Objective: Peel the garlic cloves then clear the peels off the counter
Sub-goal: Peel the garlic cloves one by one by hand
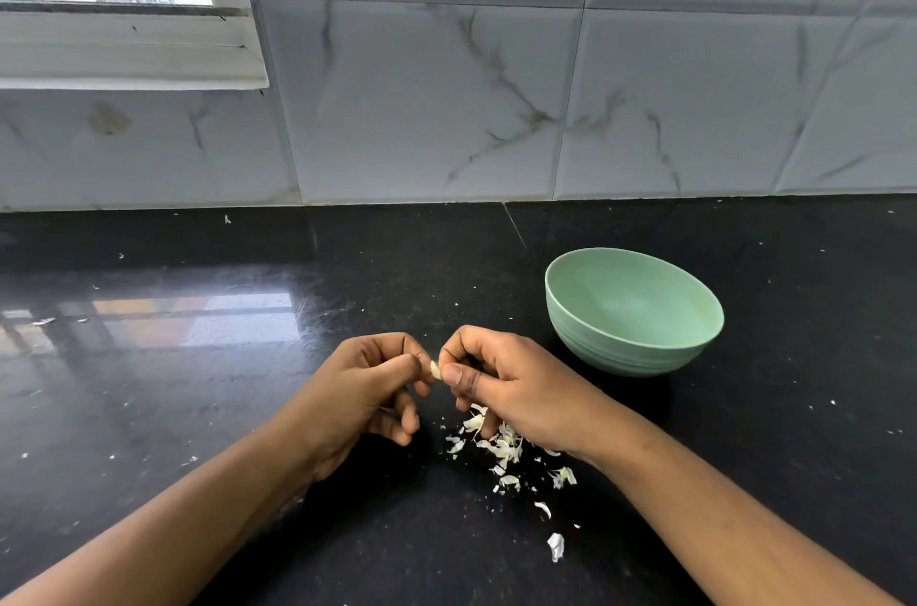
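Clove [435, 370] is over the table [198, 407] mid-frame, pinched from both sides: left hand [369, 387] fingers [397, 365] curl onto its left end, right hand [511, 382] thumb and forefinger grip its right end. Peels [501, 449] lie in a loose pile on the table just under the right hand, with a few scraps trailing toward the near edge. Green bowl [632, 310] stands upright on the table right of the hands, apart from them and from the pile.
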The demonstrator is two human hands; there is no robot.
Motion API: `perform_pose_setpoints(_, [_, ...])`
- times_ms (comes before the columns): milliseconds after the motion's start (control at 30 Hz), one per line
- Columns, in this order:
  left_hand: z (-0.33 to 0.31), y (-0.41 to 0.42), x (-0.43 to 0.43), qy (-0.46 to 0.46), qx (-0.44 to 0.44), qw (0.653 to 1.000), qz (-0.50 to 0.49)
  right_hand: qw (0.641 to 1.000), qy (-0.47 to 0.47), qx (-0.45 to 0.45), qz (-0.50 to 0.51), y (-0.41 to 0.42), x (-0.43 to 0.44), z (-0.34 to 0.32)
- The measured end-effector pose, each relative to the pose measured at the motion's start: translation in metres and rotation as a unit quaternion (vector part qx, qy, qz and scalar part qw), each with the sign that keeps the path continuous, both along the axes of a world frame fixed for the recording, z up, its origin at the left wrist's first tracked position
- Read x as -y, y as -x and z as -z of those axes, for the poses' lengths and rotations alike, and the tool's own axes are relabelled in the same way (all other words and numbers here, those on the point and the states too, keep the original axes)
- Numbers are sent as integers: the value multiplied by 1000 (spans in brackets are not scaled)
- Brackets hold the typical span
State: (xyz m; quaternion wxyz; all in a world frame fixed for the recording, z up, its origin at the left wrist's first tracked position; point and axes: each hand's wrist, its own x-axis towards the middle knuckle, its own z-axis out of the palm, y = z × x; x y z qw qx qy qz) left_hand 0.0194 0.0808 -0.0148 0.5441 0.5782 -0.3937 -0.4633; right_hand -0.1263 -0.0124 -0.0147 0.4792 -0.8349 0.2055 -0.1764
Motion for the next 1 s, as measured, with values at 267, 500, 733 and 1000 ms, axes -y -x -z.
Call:
perform_pose_setpoints(267, [-2, 1, -1, -11, 10, 1000, 15, 999, -35, 31, 4, -3, -3, 1])
perform_pose_setpoints(500, [-4, 0, -2, 0, 27, 1000, 7, 991, -123, 55, 2, -4, -8, 0])
perform_pose_setpoints(733, [-7, -7, -2, 33, 18, 998, -41, 980, -191, 58, -5, -2, -6, -3])
perform_pose_setpoints(1000, [-6, -5, -4, 128, 33, 990, -55, 960, -271, 72, -24, 1, -6, -7])
